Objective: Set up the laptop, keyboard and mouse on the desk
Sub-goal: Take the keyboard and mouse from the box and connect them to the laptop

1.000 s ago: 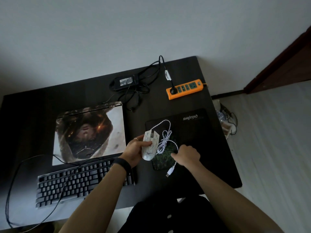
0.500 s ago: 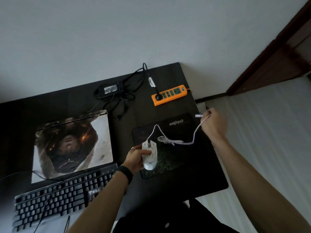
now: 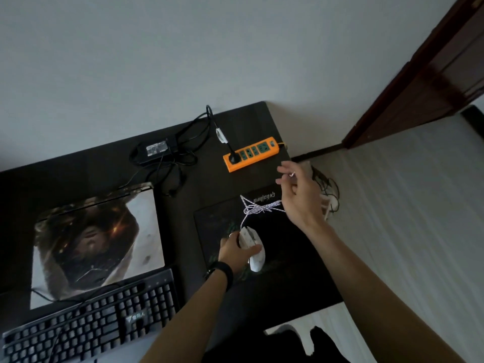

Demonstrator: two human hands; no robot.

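A white mouse rests on the black mouse pad, with my left hand gripping its left side. Its braided white cable runs up in a tangled bunch to my right hand, which is raised above the pad's far right corner and pinches the cable's plug end between its fingertips. The closed laptop, its lid covered by a picture skin, lies to the left on the dark desk. A black keyboard sits in front of the laptop, its own thin cable looping over it.
An orange power strip lies at the desk's far right corner with one black plug in it. A black power adapter with coiled cords sits behind the laptop. Cables lie on the floor right of the desk; a dark wooden door frame stands far right.
My right hand picked up the cable's plug end by the mouse and drew it up and to the right, pulling the bundle partly out. My left hand stayed on the mouse.
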